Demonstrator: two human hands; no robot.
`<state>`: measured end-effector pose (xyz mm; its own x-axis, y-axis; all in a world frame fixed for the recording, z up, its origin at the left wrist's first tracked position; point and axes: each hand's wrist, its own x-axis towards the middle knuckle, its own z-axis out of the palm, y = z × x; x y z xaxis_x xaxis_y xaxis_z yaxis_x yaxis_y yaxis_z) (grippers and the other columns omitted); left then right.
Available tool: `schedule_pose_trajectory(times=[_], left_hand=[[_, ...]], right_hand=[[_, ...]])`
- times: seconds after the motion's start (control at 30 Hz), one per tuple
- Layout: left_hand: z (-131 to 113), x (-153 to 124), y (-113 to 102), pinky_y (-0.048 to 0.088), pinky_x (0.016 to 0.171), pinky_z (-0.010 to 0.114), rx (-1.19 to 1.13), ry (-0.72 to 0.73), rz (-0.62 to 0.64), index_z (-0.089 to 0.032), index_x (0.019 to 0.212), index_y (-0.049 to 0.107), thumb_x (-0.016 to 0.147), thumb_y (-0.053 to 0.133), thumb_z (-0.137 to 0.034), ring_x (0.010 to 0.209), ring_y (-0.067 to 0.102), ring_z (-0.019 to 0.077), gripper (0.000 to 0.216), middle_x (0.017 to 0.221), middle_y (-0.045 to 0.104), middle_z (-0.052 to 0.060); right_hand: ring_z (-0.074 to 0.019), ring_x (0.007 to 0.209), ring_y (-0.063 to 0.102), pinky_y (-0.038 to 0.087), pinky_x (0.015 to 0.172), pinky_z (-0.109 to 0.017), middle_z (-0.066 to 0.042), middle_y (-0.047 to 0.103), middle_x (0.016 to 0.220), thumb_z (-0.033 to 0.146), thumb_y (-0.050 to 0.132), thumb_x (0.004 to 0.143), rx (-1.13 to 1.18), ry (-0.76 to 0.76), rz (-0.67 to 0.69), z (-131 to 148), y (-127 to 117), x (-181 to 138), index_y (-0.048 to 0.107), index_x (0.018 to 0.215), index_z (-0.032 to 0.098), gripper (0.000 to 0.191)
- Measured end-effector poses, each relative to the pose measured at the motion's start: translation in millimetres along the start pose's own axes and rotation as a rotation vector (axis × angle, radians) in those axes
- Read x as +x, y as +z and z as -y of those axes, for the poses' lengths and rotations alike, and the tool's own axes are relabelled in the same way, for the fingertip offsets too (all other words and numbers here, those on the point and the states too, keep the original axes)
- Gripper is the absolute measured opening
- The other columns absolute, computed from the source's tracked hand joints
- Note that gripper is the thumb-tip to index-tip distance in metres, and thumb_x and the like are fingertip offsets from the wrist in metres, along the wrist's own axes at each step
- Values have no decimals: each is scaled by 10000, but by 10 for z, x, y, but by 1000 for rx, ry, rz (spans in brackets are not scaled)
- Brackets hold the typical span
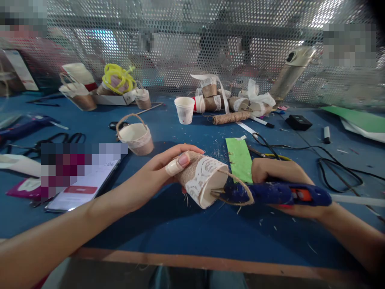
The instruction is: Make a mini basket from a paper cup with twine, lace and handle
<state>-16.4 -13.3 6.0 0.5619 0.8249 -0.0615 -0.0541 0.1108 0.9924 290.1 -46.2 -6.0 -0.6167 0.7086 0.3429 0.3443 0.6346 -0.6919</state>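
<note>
My left hand (171,164), its thumb wrapped in a bandage, grips a small paper cup (204,174) wound with twine and trimmed with white lace. The cup lies tilted, its mouth turned to the right, and a twine handle (245,186) arches out from the rim. In my right hand (279,172) is a blue hot glue gun (279,193), closed in the fingers. Its nozzle points left into the cup's mouth, near the inner wall; whether it touches cannot be told. Just behind lies a green strip (239,158) on the table.
A finished-looking twine cup with handle (136,138) stands left of centre. At left lie a phone (87,180), black scissors (60,140) and another blue glue gun (27,126). White paper cups (184,110), a twine roll (231,117) and black cables (337,168) spread behind and right.
</note>
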Motion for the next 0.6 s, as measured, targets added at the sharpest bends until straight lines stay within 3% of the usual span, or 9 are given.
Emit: schedule_pose_trajectory(times=[0.4,0.6], left_hand=[[9,8,1,543,658,232,60,-13,12,-239,1163,672,955,604,-468,855,610,174,317,1069,672,70],[1,3,6,512,605,223,124,-20,53,-233,1131,672,953,599,-489,756,606,146,320,1015,663,50]], right_hand=[[-140,633,440,317,567,-287,8,520,732,368,606,824,12,11,71,-23,-31,-9,462,782,222,209],[-151,653,457,332,579,-289,3,539,747,309,590,765,14,-11,135,-25,-42,12,472,809,225,151]])
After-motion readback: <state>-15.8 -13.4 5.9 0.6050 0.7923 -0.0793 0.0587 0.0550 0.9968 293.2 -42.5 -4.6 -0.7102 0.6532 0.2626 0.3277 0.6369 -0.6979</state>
